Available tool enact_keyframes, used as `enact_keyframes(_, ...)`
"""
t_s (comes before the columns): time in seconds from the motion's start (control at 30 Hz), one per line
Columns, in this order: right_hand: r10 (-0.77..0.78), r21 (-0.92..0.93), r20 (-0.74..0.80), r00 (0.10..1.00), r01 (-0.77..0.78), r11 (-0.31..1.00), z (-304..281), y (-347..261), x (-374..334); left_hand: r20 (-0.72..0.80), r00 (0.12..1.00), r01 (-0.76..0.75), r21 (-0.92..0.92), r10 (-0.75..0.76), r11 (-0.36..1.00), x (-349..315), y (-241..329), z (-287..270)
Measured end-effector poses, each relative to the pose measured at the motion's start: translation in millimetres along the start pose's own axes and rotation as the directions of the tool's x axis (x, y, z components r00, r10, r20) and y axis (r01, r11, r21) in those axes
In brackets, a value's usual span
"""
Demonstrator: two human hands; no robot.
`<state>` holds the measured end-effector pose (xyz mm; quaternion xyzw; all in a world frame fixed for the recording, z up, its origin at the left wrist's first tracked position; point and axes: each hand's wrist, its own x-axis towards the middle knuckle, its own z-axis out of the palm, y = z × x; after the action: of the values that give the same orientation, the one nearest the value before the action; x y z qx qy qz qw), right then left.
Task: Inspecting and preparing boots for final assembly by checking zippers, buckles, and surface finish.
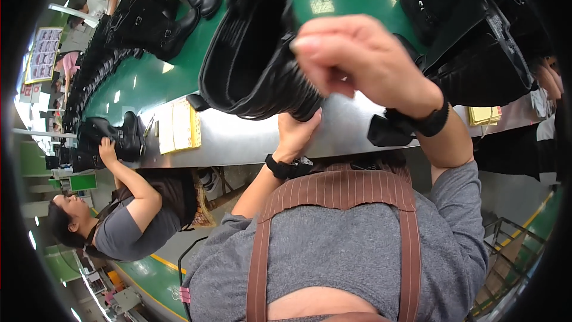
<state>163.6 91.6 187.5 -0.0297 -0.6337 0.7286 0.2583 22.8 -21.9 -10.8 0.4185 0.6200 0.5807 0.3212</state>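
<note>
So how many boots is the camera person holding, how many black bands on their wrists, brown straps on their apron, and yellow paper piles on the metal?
Held boot: 1
Black wristbands: 2
Brown apron straps: 2
Yellow paper piles: 2
Total: 7

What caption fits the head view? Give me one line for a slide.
Left hand holding a black boot over a metal work surface, right hand beside its open top.

A tall black boot [253, 62] — smooth, with creases down its lower shaft — is tilted, its wide mouth gaping toward the camera and baring a dark lining. It is right of the yellow paper stack [179, 126]; its toe is hidden.
</note>
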Motion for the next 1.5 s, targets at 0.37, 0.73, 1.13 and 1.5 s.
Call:
enact_keyframes(0.37,0.475,-0.664,-0.713,0.516,-0.715,-0.22,-43,61,-207,0.215,0.933,-0.066,0.891,-0.288,0.449,-2,60,-41)
enact_keyframes(0.73,-0.157,-0.436,-0.88,0.449,-0.629,0.644,-105,124,-224,0.707,0.647,0.202,0.2,-0.284,0.959,60,12,179)
enact_keyframes(1.13,-0.121,-0.471,-0.831,0.542,-0.572,0.672,-115,119,-235,0.782,0.487,0.349,-0.582,0.388,0.735,65,150,154)
enact_keyframes(1.5,0.285,-0.203,-0.639,0.714,-0.514,0.833,-123,89,-232,0.845,0.474,0.007,0.276,-0.246,0.961,15,117,10)
